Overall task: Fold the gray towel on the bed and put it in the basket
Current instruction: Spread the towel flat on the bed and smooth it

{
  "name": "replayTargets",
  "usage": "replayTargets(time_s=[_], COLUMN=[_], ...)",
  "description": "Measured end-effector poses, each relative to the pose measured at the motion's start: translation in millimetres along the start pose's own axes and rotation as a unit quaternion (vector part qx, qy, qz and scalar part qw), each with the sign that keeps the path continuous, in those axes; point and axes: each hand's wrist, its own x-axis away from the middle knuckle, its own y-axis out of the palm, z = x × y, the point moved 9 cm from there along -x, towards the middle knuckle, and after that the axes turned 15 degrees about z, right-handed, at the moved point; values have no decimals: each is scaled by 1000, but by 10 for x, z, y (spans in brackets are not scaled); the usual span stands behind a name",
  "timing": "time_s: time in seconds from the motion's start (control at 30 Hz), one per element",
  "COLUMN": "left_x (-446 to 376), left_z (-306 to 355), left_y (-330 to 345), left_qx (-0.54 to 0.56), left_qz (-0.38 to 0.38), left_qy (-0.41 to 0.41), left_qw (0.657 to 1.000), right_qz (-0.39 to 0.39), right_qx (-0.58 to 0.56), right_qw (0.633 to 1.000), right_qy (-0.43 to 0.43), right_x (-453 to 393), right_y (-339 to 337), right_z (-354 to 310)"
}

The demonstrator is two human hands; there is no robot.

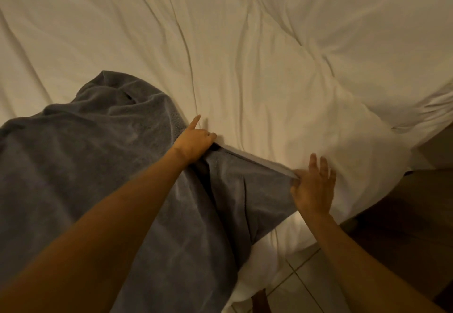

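The towel (103,155) lies rumpled on the bed (257,55), spread over its near-left part and hanging down over the near edge. One hemmed edge of the towel runs taut between my two hands, with loose folds sagging below it.

My left hand (196,141) is at the towel's far end of that edge, fingers curled shut on the hem, the forefinger sticking out straight and pointing across the bed away from the towel. My forearm crosses over the towel's middle.

My right hand (313,187) is at the towel's right corner. Thumb and a fingertip pinch the hem there, while the other fingers are spread apart and lifted over the sheet just beyond the towel.

The bed under the towel is covered in a creased white sheet, with long wrinkles running away from the towel toward the far side. To the right of the towel the bed corner drops off, and past it I see a dark wooden piece (404,214); I cannot tell what it is. Below the towel's right corner there is pale tiled floor (306,285)
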Motion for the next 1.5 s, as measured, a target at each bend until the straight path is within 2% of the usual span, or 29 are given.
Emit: replayTargets(time_s=[0.2,0.3,0.53,0.63,0.8,0.87,0.93,1.13,1.23,1.33,1.5], left_x=[-49,-87,-233,-497,-1319,-1592,-1780,-1951,-1924,-1839,-1724], left_z=[-130,-342,-996,-1133,-1207,-1185,-1073,-901,-714,-509,-367], left_y=[108,52,-327,-787,-1728,-2023,-2129,-1376,-953,-641,-179], left_qx=[-142,-193,-187,-165,-162,-180,-201,-152,-60,31,115], left_qz=[-36,-61,-73,-32,86,99,94,63,76,81,22], left_qy=[4,-32,-145,-168,-165,-166,-148,-164,-168,-182,-175], left_qw=[989,979,969,971,969,964,964,973,981,979,978], right_qz=[11,20,3,-2,2,49,58,17,6,27,26], right_qx=[13,6,62,105,141,107,90,121,112,69,63], right_qw=[1000,1000,998,994,987,988,988,985,987,995,995], right_qy=[-12,-5,-9,20,79,102,113,119,114,67,67], right_x=[110,180,111,54,93,14,-86,-211,-216,-149,-182], right_y=[-61,-102,-209,-316,-503,-665,-735,-474,-246,-139,18], right_z=[227,221,248,387,688,820,930,1027,1030,870,931])
